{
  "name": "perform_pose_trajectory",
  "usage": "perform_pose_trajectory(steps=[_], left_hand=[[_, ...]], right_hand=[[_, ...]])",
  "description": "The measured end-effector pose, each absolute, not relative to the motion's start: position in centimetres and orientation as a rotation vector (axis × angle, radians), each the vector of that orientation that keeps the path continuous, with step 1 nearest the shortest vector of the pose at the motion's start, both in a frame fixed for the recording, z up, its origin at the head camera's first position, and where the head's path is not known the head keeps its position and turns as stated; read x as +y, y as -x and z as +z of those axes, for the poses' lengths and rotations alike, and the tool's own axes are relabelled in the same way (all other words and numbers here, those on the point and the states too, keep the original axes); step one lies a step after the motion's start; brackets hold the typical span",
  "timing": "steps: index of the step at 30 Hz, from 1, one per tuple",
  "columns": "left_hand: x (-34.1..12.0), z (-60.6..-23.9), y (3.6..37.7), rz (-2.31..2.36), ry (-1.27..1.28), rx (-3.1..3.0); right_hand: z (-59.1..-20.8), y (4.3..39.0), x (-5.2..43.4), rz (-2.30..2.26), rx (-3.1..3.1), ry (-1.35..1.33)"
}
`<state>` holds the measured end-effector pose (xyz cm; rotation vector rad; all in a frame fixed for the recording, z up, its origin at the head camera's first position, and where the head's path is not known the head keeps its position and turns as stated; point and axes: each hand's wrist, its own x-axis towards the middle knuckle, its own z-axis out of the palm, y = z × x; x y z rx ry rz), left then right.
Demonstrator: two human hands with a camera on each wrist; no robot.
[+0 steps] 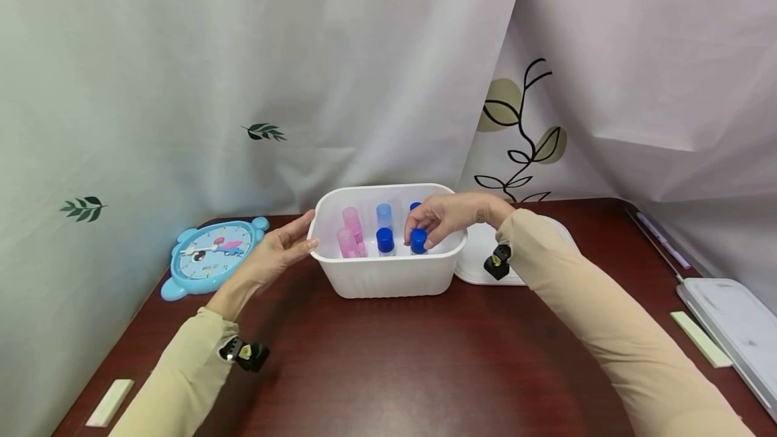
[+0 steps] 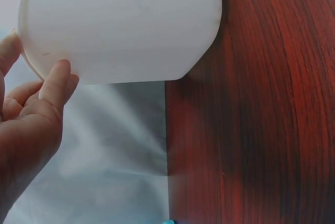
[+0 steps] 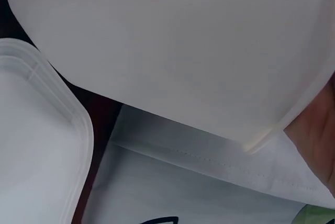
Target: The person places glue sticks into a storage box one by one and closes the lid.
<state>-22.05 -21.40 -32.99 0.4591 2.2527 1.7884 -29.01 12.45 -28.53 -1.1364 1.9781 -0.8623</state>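
Blue-capped tube (image 1: 418,241) stands upright in white tub (image 1: 384,278), front right, mid table (image 1: 388,356). Right hand (image 1: 446,216) fingers pinch its cap from above, can't tell if it's going in or out. Left hand (image 1: 276,253) fingers straight, pressed flat on tub's left wall. Count in tub: 4 blue caps visible, 2 pink tubes (image 1: 351,231). No tubes visible outside tub, so the sort looks mostly done. White lid (image 1: 479,261) just right of tub, blue clock (image 1: 209,253) left
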Motion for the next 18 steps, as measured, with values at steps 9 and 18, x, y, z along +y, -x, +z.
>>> perform_pose_trajectory(steps=[9, 18], left_hand=[[-21.1, -33.2, 22.1, 1.800, -0.467, 2.234], [-21.4, -33.1, 21.9, 1.785, -0.441, 2.264]], right_hand=[[-28.2, 28.3, 13.4, -0.879, 2.037, 1.142], [-28.9, 26.5, 22.7, -1.738, 2.344, 0.716]])
